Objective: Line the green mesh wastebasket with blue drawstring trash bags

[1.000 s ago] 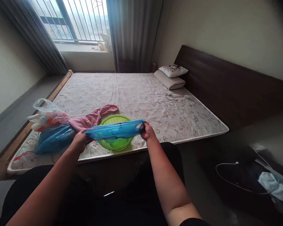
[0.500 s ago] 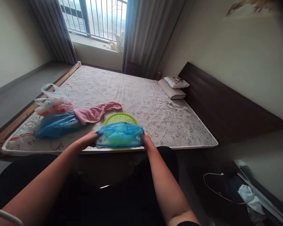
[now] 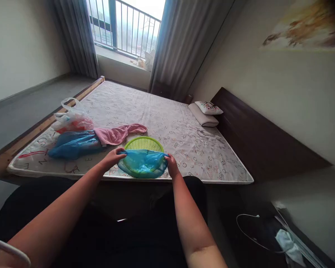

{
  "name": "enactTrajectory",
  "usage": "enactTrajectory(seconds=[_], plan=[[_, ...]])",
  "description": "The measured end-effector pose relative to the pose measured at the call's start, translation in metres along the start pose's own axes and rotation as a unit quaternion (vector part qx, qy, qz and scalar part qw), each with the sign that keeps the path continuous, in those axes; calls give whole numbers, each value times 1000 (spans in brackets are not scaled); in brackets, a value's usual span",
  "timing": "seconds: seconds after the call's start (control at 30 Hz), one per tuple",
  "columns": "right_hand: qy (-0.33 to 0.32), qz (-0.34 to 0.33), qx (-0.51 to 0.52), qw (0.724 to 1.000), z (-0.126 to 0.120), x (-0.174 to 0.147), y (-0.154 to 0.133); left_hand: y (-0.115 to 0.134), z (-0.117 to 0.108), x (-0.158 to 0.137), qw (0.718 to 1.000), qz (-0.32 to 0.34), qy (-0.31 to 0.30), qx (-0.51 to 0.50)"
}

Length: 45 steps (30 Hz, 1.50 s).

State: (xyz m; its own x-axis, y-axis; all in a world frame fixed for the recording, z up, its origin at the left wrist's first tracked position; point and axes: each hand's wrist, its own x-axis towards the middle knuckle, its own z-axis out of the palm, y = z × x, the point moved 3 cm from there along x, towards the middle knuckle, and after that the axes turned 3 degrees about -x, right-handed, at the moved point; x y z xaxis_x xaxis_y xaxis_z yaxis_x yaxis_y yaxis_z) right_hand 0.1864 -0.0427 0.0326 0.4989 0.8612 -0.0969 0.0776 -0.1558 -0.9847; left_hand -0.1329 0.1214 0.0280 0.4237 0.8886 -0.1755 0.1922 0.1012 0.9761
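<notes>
A round green plastic basket [image 3: 144, 143] sits at the near edge of the mattress. Over its near half lies a thin blue plastic bag [image 3: 145, 163], with the green rim showing faintly through it. My left hand [image 3: 113, 158] pinches the bag's left side between thumb and fingers. On the right, my right hand [image 3: 171, 163] grips the opposite side, so the bag is stretched between both hands. To the left lie a filled blue plastic bag [image 3: 75, 145] and a pink cloth [image 3: 117, 134].
The mattress [image 3: 123, 102] is printed with letters. A clear bag with red contents [image 3: 75, 121] lies at its left side. Two pillows [image 3: 203, 113] rest by the dark headboard [image 3: 257, 126]. A white cable [image 3: 247, 230] and white crumpled item [image 3: 287, 242] are at lower right.
The blue bag has come down and now drapes around the basket's near side. My hands have moved slightly, still holding its two sides. The camera view has shifted a little.
</notes>
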Motion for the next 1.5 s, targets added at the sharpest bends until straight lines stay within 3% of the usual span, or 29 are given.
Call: enactTrajectory(seconds=[0.1,0.23,0.37,0.5,0.6,0.77,0.87,0.97,1.17,1.3,1.4,1.5], plan=[[33,-62,-88,994,1,-2,0,1,-3,-2,1000,15,9,10],[82,-155,-213,961,5,-3,-1,2,-10,-1,997,35,57,27],[85,-113,-231,963,10,0,6,-8,-16,5,996,6,86,25],[147,-46,-228,961,6,4,10,-17,-10,11,999,25,33,-4],[166,-47,-218,961,4,5,8,-18,-3,12,998,62,-5,11],[86,-100,-145,981,7,5,3,-12,1,12,986,105,27,123],[29,-129,-119,984,11,3,1,-9,-1,13,981,125,66,131],[22,-132,-111,985,11,2,-2,-5,-6,11,976,142,108,126],[55,-110,-121,985,10,-4,-10,-2,-9,4,985,92,137,46],[113,-88,-82,986,19,-6,-2,-3,-2,0,990,62,119,-31],[113,-6,-18,993,30,-3,15,-9,5,-1,989,-17,84,-123],[62,75,64,993,42,2,27,-13,11,-3,974,-106,23,-197]])
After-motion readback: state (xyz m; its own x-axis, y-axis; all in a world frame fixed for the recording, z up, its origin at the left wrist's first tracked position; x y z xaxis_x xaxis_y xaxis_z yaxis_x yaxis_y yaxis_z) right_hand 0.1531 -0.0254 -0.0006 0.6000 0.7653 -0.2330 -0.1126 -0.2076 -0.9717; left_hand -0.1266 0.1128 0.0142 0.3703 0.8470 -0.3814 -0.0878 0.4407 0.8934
